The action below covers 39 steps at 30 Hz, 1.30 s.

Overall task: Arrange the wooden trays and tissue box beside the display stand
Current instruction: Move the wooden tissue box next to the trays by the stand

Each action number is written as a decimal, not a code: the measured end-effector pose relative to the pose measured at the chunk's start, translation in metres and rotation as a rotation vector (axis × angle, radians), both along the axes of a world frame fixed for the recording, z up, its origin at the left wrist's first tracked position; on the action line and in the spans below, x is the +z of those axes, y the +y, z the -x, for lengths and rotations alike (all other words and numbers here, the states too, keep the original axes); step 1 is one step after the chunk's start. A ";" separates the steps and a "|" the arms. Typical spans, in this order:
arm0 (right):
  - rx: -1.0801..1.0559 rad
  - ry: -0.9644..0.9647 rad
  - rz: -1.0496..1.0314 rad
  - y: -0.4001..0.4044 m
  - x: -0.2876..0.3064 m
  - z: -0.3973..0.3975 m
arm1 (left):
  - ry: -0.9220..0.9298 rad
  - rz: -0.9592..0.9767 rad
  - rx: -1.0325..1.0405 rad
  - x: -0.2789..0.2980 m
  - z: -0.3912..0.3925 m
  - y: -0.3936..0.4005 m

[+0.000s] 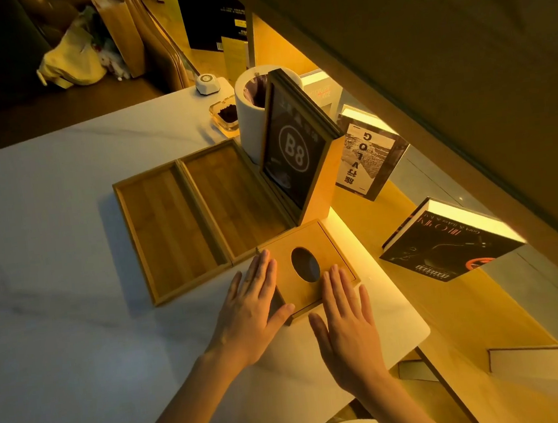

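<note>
Two shallow wooden trays lie side by side on the white marble table: the left tray (166,230) and the right tray (234,195), which reaches the foot of the display stand (294,154), a wooden frame showing "B8". The wooden tissue box (294,240), with an oval hole in its lid, sits just in front of the stand and touches the right tray's near end. My left hand (251,303) lies flat against the box's left side, fingers straight. My right hand (346,321) rests flat on the box's near right corner. Neither hand grips anything.
Behind the stand stand a white cylindrical bin (250,118), a glass ashtray (224,113) and a small white call button (207,82). Books (446,245) lean on the lit wooden shelf at the right. The table's rounded edge (417,331) is near my right hand.
</note>
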State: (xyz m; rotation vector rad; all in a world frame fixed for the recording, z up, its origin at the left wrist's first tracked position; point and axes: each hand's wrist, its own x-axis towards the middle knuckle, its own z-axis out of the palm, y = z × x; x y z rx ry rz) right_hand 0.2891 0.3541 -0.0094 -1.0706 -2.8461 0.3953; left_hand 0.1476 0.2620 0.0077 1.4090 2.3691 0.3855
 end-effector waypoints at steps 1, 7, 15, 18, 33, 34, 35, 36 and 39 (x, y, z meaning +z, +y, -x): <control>0.000 0.007 0.001 0.002 0.000 0.000 | 0.001 0.002 -0.003 0.000 0.000 0.002; -0.008 0.047 0.032 0.019 -0.001 -0.001 | -0.007 -0.003 -0.014 0.000 -0.002 0.021; -0.010 0.080 0.073 0.046 0.002 -0.004 | 0.009 0.011 -0.007 0.003 -0.006 0.049; 0.000 0.080 0.079 0.054 0.003 -0.003 | 0.008 0.001 0.000 0.002 -0.008 0.057; 0.035 0.077 0.055 0.084 0.006 -0.002 | 0.015 0.023 0.036 -0.003 -0.012 0.083; 0.040 0.078 0.052 0.084 0.006 -0.002 | 0.021 0.022 0.034 -0.003 -0.012 0.083; 0.043 0.075 0.054 0.085 0.006 -0.003 | 0.028 0.024 0.031 -0.003 -0.012 0.083; 0.048 0.074 0.053 0.085 0.006 -0.003 | 0.029 0.021 0.033 -0.004 -0.012 0.083; 0.049 0.071 0.058 0.085 0.007 -0.004 | -0.008 0.027 0.045 -0.003 -0.011 0.084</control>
